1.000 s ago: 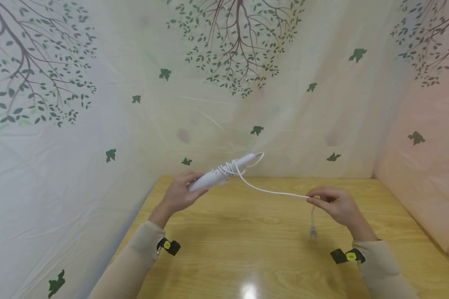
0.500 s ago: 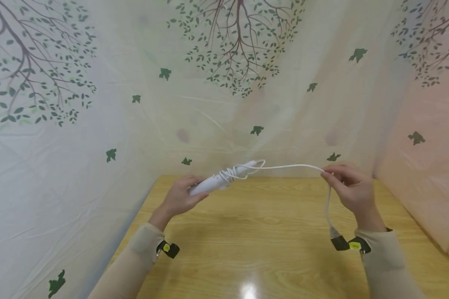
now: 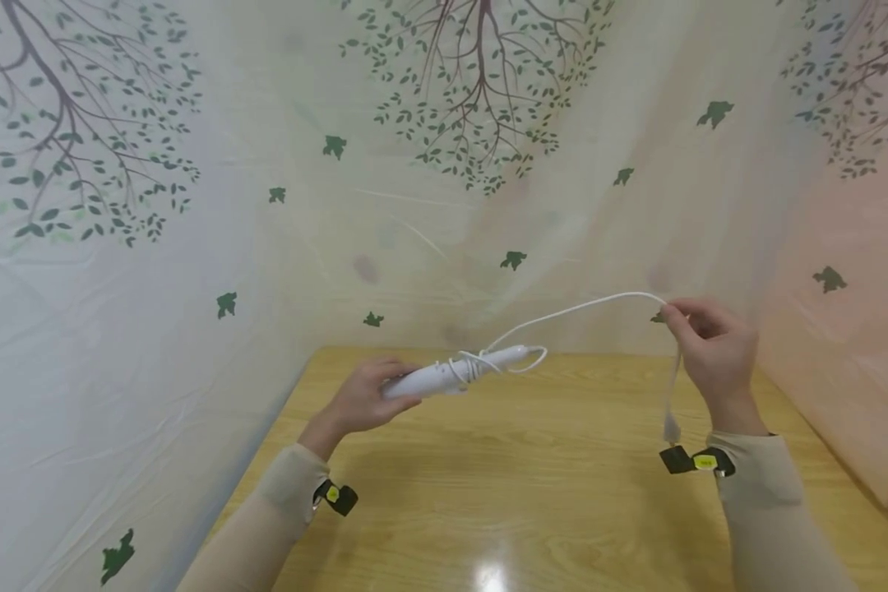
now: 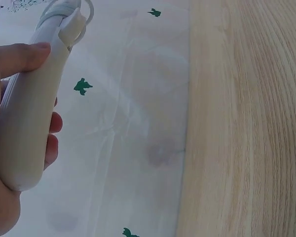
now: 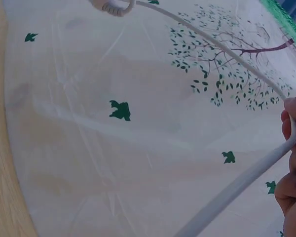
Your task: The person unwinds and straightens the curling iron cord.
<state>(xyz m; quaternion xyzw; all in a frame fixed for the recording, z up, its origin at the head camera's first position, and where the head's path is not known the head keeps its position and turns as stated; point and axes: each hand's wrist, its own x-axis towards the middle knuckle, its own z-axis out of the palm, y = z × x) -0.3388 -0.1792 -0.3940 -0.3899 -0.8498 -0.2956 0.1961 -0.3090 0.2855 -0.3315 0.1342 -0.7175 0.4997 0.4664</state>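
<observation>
My left hand (image 3: 363,396) holds a long white electric appliance (image 3: 427,381) by its thick rounded end, tilted up to the right above the table. Its exact kind is not clear. Several loops of white power cord (image 3: 580,307) lie around its narrower part, and a small cord loop shows at the tip. Raised on the right, my right hand (image 3: 719,353) pinches the cord between thumb and fingers. Below that pinch the cord hangs down to a plug (image 3: 671,427). In the left wrist view, thumb and fingers curl around the appliance body (image 4: 27,118).
A wooden table (image 3: 518,510) lies under both hands. Pale sheeting (image 3: 429,230) printed with trees and green birds rises behind the table and at both sides. A dark strap with a small camera (image 3: 333,495) sits on each wrist.
My right hand has moved up and to the right, drawing the cord from in front of the appliance to above it. The left hand, still gripping, has tilted the appliance flatter and slightly lower.
</observation>
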